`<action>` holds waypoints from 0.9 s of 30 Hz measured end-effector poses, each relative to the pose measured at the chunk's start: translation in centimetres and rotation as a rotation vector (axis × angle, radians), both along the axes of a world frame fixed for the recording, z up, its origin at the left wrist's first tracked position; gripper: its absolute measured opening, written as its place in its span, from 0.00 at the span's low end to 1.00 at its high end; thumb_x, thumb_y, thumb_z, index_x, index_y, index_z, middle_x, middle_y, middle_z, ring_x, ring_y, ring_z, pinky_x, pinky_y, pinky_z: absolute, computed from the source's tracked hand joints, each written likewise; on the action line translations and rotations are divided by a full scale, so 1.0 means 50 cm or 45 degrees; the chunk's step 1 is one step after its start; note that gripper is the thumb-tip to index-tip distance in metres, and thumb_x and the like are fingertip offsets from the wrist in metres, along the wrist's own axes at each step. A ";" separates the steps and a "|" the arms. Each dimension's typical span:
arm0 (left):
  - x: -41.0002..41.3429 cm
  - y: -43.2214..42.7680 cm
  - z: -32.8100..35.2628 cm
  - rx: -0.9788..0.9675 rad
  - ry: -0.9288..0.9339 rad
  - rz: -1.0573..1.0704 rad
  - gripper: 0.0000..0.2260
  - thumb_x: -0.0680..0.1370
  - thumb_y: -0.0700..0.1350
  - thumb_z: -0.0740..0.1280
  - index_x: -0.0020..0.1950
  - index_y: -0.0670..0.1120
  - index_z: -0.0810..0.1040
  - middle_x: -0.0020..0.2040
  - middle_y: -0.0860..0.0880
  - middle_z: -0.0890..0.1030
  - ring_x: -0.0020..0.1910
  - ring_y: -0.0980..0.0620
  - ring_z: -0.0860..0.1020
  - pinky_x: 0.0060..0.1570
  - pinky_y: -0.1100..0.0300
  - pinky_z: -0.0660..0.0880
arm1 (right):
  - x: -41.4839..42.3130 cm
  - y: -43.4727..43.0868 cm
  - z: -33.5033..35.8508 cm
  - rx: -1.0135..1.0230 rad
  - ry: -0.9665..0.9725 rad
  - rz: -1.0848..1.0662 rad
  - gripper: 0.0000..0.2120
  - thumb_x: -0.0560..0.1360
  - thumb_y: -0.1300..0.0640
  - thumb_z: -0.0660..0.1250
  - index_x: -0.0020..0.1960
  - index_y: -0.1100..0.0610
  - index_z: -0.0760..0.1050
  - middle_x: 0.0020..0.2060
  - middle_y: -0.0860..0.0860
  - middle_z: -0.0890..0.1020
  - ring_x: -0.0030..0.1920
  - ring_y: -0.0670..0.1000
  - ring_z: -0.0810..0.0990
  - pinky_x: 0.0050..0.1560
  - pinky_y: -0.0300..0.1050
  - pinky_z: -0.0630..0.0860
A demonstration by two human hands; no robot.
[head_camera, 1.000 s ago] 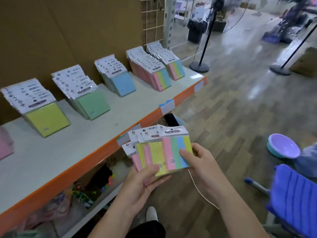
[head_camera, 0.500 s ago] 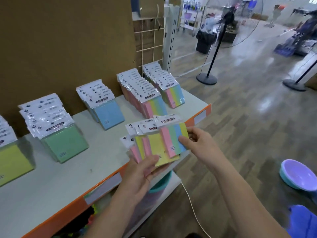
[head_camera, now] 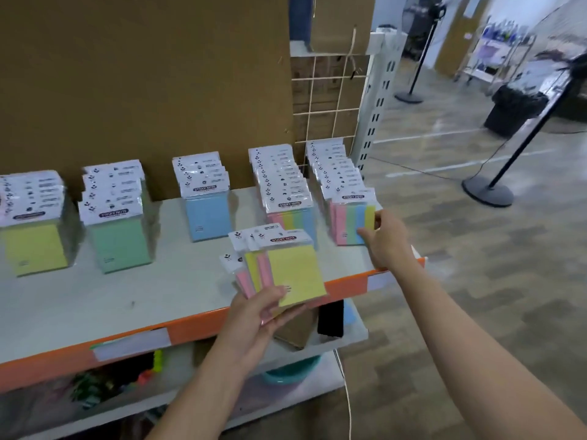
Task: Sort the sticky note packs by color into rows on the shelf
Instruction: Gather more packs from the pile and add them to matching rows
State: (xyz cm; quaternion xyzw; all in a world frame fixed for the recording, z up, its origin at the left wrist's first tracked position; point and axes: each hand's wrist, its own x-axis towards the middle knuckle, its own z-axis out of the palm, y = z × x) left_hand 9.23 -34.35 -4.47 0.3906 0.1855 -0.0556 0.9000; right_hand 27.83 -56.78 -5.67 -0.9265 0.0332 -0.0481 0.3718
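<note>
Gripping fanned packs (head_camera: 287,274) in left hand (head_camera: 254,319) over front edge of shelf (head_camera: 127,296) — pinching striped pack (head_camera: 349,223) with right hand (head_camera: 386,239) near its right front corner.

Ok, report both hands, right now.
Left hand: holds a fanned bunch of packs, yellow pack on top.
Right hand: pinches the striped pack at the front of the rightmost row.

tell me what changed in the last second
The right hand lifted the striped pack off the fan and carried it to the front of the rightmost row, still holding it. The left hand still grips the remaining packs, yellow on top. Other shelf rows unchanged.
</note>
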 end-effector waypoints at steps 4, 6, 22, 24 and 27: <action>0.007 -0.037 -0.007 0.004 -0.017 0.083 0.23 0.65 0.33 0.72 0.61 0.37 0.77 0.52 0.38 0.85 0.49 0.40 0.85 0.42 0.48 0.82 | 0.006 0.001 -0.004 -0.033 -0.011 0.071 0.19 0.75 0.54 0.71 0.62 0.60 0.72 0.56 0.57 0.78 0.57 0.58 0.77 0.50 0.46 0.69; 0.008 -0.049 -0.009 0.016 -0.020 0.118 0.21 0.66 0.35 0.70 0.59 0.38 0.77 0.51 0.39 0.85 0.47 0.40 0.85 0.41 0.49 0.82 | -0.016 0.002 0.001 -0.025 -0.016 0.055 0.24 0.77 0.53 0.70 0.68 0.60 0.69 0.62 0.58 0.75 0.60 0.57 0.76 0.56 0.49 0.71; -0.078 0.081 0.017 0.019 -0.066 0.320 0.21 0.70 0.42 0.70 0.62 0.39 0.76 0.55 0.38 0.84 0.52 0.40 0.84 0.42 0.47 0.83 | -0.237 0.203 0.051 0.857 0.425 0.709 0.04 0.79 0.56 0.69 0.53 0.54 0.76 0.37 0.46 0.85 0.35 0.41 0.79 0.34 0.33 0.72; -0.101 0.129 0.016 -0.071 -0.052 0.344 0.21 0.70 0.42 0.68 0.63 0.39 0.76 0.56 0.37 0.83 0.53 0.38 0.83 0.43 0.44 0.82 | -0.247 0.248 0.051 0.790 0.428 0.711 0.06 0.78 0.54 0.69 0.54 0.53 0.77 0.37 0.48 0.84 0.35 0.43 0.78 0.34 0.36 0.72; -0.134 0.198 0.016 -0.005 -0.077 0.347 0.22 0.72 0.41 0.68 0.67 0.42 0.73 0.58 0.38 0.83 0.55 0.39 0.83 0.44 0.45 0.82 | -0.268 0.328 0.055 0.712 0.439 0.756 0.08 0.78 0.53 0.69 0.54 0.55 0.76 0.37 0.44 0.86 0.34 0.40 0.80 0.33 0.34 0.73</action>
